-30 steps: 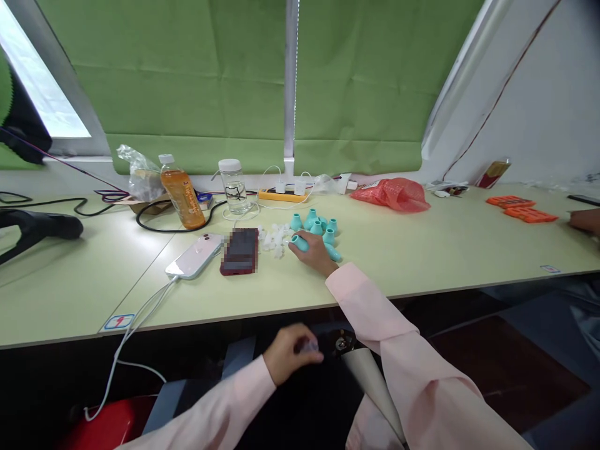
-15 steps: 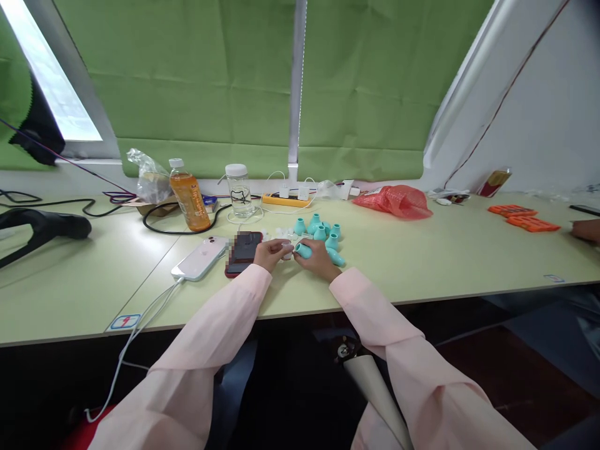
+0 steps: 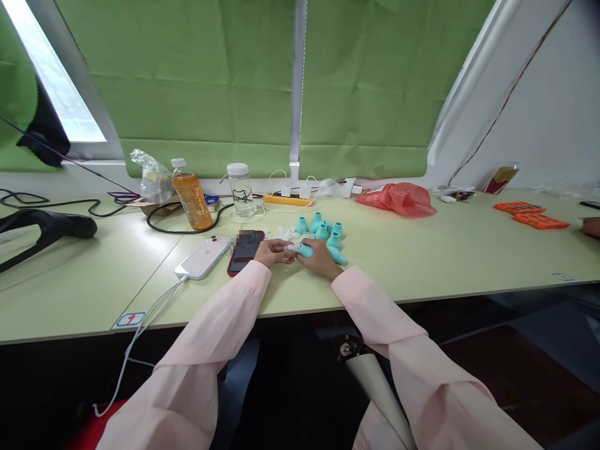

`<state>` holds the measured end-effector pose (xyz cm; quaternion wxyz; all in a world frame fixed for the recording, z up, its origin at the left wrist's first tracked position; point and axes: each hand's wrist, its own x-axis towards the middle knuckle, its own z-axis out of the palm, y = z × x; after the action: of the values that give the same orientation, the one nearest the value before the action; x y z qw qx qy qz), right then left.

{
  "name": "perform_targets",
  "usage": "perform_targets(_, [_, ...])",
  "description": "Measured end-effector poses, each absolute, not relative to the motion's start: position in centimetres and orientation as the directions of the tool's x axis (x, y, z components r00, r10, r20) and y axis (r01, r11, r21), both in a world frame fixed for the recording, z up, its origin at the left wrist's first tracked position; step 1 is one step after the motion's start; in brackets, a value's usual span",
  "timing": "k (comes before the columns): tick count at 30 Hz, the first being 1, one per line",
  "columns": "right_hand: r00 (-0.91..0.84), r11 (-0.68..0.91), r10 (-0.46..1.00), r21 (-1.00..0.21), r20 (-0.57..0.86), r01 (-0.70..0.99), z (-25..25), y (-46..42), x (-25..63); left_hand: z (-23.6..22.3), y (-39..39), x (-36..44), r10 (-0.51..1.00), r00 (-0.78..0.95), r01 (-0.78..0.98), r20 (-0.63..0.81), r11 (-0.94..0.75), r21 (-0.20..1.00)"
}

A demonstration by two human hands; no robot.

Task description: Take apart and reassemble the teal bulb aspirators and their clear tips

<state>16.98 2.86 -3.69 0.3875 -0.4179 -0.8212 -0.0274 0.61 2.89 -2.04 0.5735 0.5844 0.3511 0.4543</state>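
My right hand [image 3: 320,259] is closed around a turquoise bulb-shaped plastic piece [image 3: 305,250], its open end pointing left. Between finger and thumb, my left hand [image 3: 272,252] pinches a small translucent white plastic piece [image 3: 292,248]. The white piece meets the mouth of the turquoise one; whether it sits inside, I cannot tell. Just behind my hands stand several turquoise bulb-shaped pieces [image 3: 321,231] with narrow necks, and one lies on its side [image 3: 337,255] by my right hand. Small translucent white pieces [image 3: 284,232] lie behind my left hand.
Left of my hands lie a dark phone [image 3: 245,250] and a white phone [image 3: 202,257] on a cable. Behind stand an orange drink bottle [image 3: 192,199], a clear jar [image 3: 241,195] and a yellow power strip [image 3: 287,199]. A red plastic bag [image 3: 398,199] and orange items [image 3: 541,220] lie rightward.
The white piece in my left hand has come up against the mouth of the turquoise piece, and my left fingers have shifted. The whole view has moved slightly.
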Motion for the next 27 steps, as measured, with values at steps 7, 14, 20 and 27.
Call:
perform_targets(7, [-0.415,0.632,0.680,-0.196,0.604,0.750,-4.07,2.93,17.54,-2.07,2.86,0.36,0.905,0.410,-0.013,0.113,-0.118,0.993])
perform_targets(14, [-0.455,0.624,0.698,-0.158,0.554,0.765,-4.16,2.79,17.77,-2.45,2.84,0.63,0.902,0.415,0.043,0.119,-0.149,0.988])
perform_targets(20, [-0.463,0.648,0.707,-0.226,0.535,0.727,-3.76,2.64,17.66,-2.77,2.54,0.80,0.898,0.394,0.025,0.194,-0.222,0.975])
perform_targets(27, [-0.494,0.692,0.711,-0.376,0.501,0.616,-3.46,2.16,17.59,-2.81,2.10,0.64,0.883,0.406,0.041,0.236,-0.276,0.960])
